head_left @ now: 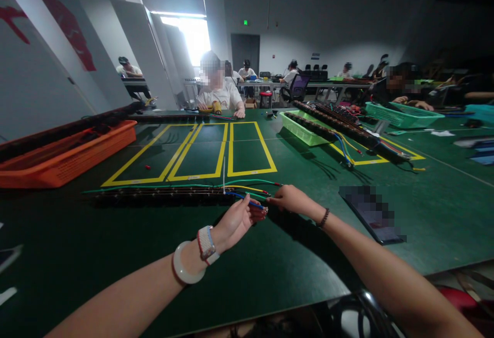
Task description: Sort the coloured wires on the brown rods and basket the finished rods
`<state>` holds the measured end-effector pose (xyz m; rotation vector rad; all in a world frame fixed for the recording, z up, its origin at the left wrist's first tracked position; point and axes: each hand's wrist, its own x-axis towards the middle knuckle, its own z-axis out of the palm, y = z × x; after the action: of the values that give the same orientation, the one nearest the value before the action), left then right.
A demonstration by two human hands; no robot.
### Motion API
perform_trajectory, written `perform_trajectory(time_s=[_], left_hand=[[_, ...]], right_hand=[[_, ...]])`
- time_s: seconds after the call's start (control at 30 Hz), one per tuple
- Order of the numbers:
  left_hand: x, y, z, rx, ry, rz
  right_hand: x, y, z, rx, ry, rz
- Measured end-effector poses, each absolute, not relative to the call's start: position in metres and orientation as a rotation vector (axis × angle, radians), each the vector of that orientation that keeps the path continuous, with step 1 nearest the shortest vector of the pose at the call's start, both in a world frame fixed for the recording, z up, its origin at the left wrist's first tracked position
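Note:
A dark strip-shaped wire bundle lies lengthwise on the table, with coloured wires leaving its right end. My left hand is under these ends, palm up, with the blue wire held between thumb and fingers. Just to the right, my right hand pinches the tip of a green wire. A yellow wire with a red end lies between the hands. Another, longer green wire arcs behind and reaches my right knuckles. A white cable tie stands upright from the bundle.
An orange basket stands at left, a light green basket at back right with more wire bundles across it. A phone-like dark slab lies right of my hands. Yellow-taped boxes mark the table. A co-worker sits opposite.

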<state>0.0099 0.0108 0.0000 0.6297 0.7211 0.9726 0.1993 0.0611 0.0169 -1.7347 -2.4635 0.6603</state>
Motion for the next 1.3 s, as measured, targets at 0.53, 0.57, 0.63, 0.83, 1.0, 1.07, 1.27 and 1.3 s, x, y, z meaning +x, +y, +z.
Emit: perform_trajectory(time_s=[0.53, 0.57, 0.63, 0.83, 1.0, 1.07, 1.27, 1.3], left_hand=[[0.010, 0.013, -0.003, 0.579, 0.706, 0.984], [0.010, 0.013, -0.003, 0.567, 0.709, 0.981], [0.011, 0.013, -0.002, 0.541, 0.701, 0.993], [0.012, 0.014, -0.003, 0.535, 0.621, 1.015], [0.011, 0.011, -0.004, 0.678, 0.670, 0.942], [0.010, 0.010, -0.004, 0.733, 0.671, 0.896], [0.009, 0.011, -0.009, 0.776, 0.634, 0.883], [0.009, 0.011, -0.009, 0.783, 0.628, 0.882]], right_hand=[[0.203, 0.045, 0.026, -0.823, -2.492, -0.105], [0.201, 0.044, 0.023, -0.739, -2.540, -0.123], [0.197, 0.044, 0.018, -0.657, -2.605, -0.152], [0.195, 0.049, 0.008, -0.647, -2.642, -0.170], [0.194, 0.054, 0.006, -0.876, -2.552, -0.138], [0.193, 0.056, 0.006, -0.939, -2.587, -0.136], [0.193, 0.058, 0.004, -0.870, -2.798, -0.309], [0.193, 0.058, 0.004, -0.855, -2.823, -0.348]])
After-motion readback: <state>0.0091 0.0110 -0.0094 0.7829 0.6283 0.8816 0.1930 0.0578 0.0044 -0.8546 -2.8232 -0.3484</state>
